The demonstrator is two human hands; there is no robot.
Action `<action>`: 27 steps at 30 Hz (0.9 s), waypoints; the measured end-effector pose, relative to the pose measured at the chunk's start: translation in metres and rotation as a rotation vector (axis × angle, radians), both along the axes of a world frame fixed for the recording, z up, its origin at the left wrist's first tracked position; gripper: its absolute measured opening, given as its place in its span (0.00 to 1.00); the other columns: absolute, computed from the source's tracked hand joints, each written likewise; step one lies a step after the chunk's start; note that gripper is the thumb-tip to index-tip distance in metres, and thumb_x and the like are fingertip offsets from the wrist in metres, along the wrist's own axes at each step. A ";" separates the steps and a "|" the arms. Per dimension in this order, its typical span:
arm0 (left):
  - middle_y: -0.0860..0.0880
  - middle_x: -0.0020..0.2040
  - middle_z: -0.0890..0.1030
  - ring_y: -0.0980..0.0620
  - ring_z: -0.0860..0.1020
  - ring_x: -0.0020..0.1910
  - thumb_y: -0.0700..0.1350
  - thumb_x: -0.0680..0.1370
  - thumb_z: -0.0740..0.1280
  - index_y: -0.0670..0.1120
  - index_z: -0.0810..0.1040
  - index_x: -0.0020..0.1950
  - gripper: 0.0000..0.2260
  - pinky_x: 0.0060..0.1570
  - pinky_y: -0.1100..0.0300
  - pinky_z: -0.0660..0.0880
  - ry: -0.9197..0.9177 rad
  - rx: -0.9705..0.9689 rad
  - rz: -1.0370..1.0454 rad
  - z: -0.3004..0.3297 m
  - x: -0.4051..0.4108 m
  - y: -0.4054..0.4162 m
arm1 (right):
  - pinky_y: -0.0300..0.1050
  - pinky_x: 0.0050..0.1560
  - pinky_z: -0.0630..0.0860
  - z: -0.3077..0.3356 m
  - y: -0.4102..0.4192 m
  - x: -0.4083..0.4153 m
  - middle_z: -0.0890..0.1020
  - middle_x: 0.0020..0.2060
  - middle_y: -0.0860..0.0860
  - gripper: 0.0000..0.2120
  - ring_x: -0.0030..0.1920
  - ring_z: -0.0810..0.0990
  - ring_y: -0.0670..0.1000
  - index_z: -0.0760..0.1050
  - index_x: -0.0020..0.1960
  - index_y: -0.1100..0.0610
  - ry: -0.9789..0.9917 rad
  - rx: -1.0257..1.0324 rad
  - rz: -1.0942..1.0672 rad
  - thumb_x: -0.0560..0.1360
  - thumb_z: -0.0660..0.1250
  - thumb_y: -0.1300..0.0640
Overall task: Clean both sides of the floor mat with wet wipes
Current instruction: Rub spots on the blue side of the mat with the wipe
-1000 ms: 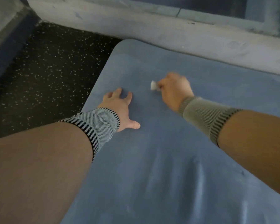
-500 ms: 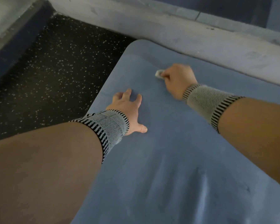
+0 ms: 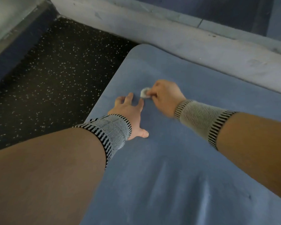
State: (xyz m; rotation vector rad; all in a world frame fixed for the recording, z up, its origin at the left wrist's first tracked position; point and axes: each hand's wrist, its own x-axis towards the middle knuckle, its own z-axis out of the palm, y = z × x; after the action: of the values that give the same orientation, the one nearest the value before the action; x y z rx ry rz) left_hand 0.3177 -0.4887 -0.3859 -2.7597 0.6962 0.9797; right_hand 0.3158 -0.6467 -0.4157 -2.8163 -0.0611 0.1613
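Note:
A blue floor mat (image 3: 177,168) lies flat on the floor, its rounded far-left corner near the wall base. My left hand (image 3: 130,112) rests on the mat with fingers spread, pressing it down near its left edge. My right hand (image 3: 165,96) grips a small crumpled white wet wipe (image 3: 144,93) and holds it against the mat just beyond my left fingertips. Shiny streaks and shallow wrinkles show on the mat's near part. Both wrists wear knitted striped bands.
Black speckled rubber flooring (image 3: 58,75) lies left of the mat. A pale grey ledge (image 3: 185,41) runs along the far side, close to the mat's far edge. A grey sloping wall base (image 3: 11,28) borders the upper left.
My right hand with the wipe has swept back toward me and to the left, ending close to my left fingertips. My left hand stays planted on the mat.

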 end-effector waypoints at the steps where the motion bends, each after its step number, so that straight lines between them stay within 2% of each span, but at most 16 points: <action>1: 0.51 0.79 0.39 0.42 0.42 0.77 0.66 0.68 0.72 0.56 0.41 0.79 0.51 0.71 0.43 0.63 0.000 0.000 -0.002 0.000 0.000 0.000 | 0.48 0.57 0.70 0.002 0.002 -0.004 0.77 0.56 0.57 0.15 0.56 0.76 0.59 0.78 0.62 0.51 0.007 -0.028 0.095 0.79 0.58 0.58; 3: 0.51 0.79 0.39 0.42 0.42 0.77 0.65 0.68 0.72 0.56 0.42 0.79 0.51 0.70 0.43 0.63 0.002 -0.010 0.004 0.001 0.000 0.001 | 0.48 0.53 0.69 0.006 -0.018 0.014 0.77 0.56 0.59 0.16 0.55 0.76 0.61 0.78 0.62 0.52 -0.025 -0.112 0.044 0.79 0.58 0.58; 6: 0.51 0.79 0.39 0.43 0.42 0.77 0.65 0.68 0.72 0.56 0.43 0.79 0.50 0.69 0.43 0.64 -0.005 -0.022 0.011 -0.001 0.001 0.002 | 0.46 0.50 0.71 0.008 -0.065 0.062 0.79 0.57 0.59 0.17 0.56 0.77 0.60 0.76 0.64 0.51 -0.005 -0.206 -0.311 0.79 0.58 0.62; 8: 0.51 0.79 0.39 0.43 0.43 0.77 0.65 0.68 0.72 0.57 0.43 0.79 0.50 0.68 0.43 0.65 -0.011 -0.012 0.007 -0.002 0.000 0.002 | 0.47 0.51 0.73 0.007 -0.067 0.070 0.77 0.58 0.59 0.17 0.56 0.77 0.61 0.75 0.64 0.52 0.058 -0.220 -0.420 0.79 0.58 0.63; 10: 0.51 0.79 0.39 0.43 0.42 0.77 0.65 0.68 0.72 0.57 0.42 0.79 0.50 0.68 0.43 0.66 -0.008 -0.009 0.009 -0.002 0.000 0.002 | 0.48 0.54 0.72 0.001 -0.037 0.060 0.75 0.60 0.60 0.18 0.58 0.76 0.62 0.73 0.67 0.50 0.026 -0.180 -0.318 0.79 0.57 0.61; 12: 0.51 0.79 0.39 0.43 0.42 0.77 0.65 0.68 0.72 0.57 0.42 0.79 0.50 0.69 0.42 0.66 0.005 -0.009 0.017 -0.001 0.001 0.001 | 0.47 0.56 0.70 -0.004 -0.006 0.034 0.75 0.58 0.57 0.17 0.57 0.75 0.61 0.74 0.65 0.48 -0.024 -0.098 -0.075 0.80 0.57 0.58; 14: 0.51 0.79 0.38 0.43 0.42 0.77 0.65 0.68 0.72 0.57 0.42 0.79 0.50 0.68 0.43 0.66 0.002 -0.009 0.016 -0.001 0.001 0.001 | 0.47 0.54 0.71 -0.003 0.000 0.026 0.76 0.55 0.56 0.15 0.55 0.76 0.60 0.77 0.63 0.50 -0.018 -0.105 0.122 0.79 0.58 0.58; 15: 0.51 0.79 0.38 0.43 0.42 0.77 0.65 0.69 0.72 0.57 0.43 0.79 0.50 0.68 0.43 0.67 0.000 -0.010 0.014 -0.001 0.000 0.001 | 0.47 0.54 0.71 0.000 -0.010 0.033 0.77 0.55 0.57 0.15 0.55 0.76 0.60 0.78 0.62 0.51 -0.027 -0.120 0.084 0.79 0.59 0.58; 17: 0.51 0.79 0.39 0.43 0.42 0.77 0.65 0.69 0.72 0.56 0.43 0.79 0.50 0.66 0.44 0.68 -0.006 -0.017 0.012 -0.001 0.000 0.002 | 0.44 0.49 0.70 0.001 -0.040 0.062 0.78 0.55 0.59 0.15 0.55 0.77 0.60 0.77 0.63 0.50 -0.049 -0.160 -0.161 0.79 0.59 0.59; 20: 0.51 0.79 0.39 0.43 0.42 0.77 0.65 0.68 0.72 0.56 0.43 0.79 0.50 0.66 0.44 0.69 -0.013 -0.022 0.008 -0.003 -0.001 0.003 | 0.44 0.43 0.69 0.001 -0.059 0.090 0.78 0.57 0.60 0.14 0.56 0.77 0.59 0.75 0.63 0.54 0.048 -0.199 -0.448 0.81 0.58 0.57; 22: 0.51 0.78 0.39 0.43 0.42 0.77 0.66 0.69 0.72 0.56 0.43 0.79 0.50 0.66 0.44 0.68 -0.012 -0.015 0.007 -0.003 0.000 0.004 | 0.45 0.48 0.71 0.000 -0.031 0.088 0.76 0.59 0.60 0.14 0.58 0.76 0.60 0.75 0.64 0.53 0.043 -0.182 -0.350 0.81 0.57 0.57; 24: 0.51 0.78 0.39 0.43 0.42 0.77 0.65 0.69 0.72 0.56 0.43 0.79 0.50 0.66 0.44 0.68 0.001 -0.014 0.010 -0.003 0.000 0.003 | 0.44 0.52 0.71 -0.001 0.001 0.068 0.76 0.58 0.57 0.15 0.57 0.76 0.60 0.76 0.64 0.50 0.002 -0.113 -0.119 0.79 0.58 0.59; 26: 0.52 0.78 0.39 0.43 0.42 0.77 0.65 0.68 0.72 0.56 0.43 0.79 0.50 0.67 0.44 0.67 0.003 -0.021 0.012 -0.002 0.000 0.002 | 0.44 0.53 0.70 0.003 0.014 0.046 0.76 0.55 0.55 0.15 0.55 0.76 0.57 0.78 0.61 0.51 0.024 -0.075 0.136 0.79 0.59 0.59; 27: 0.52 0.78 0.39 0.43 0.42 0.77 0.65 0.68 0.72 0.56 0.44 0.79 0.50 0.67 0.45 0.67 0.001 -0.023 0.014 -0.002 0.000 0.002 | 0.44 0.52 0.70 0.004 0.009 0.046 0.76 0.54 0.55 0.14 0.54 0.76 0.57 0.79 0.60 0.52 0.031 -0.090 0.194 0.79 0.59 0.59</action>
State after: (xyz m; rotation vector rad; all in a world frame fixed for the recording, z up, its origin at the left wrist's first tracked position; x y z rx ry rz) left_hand 0.3173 -0.4871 -0.3876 -2.7884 0.6937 0.9815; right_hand 0.3620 -0.6380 -0.4119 -2.8928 -0.3287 0.2577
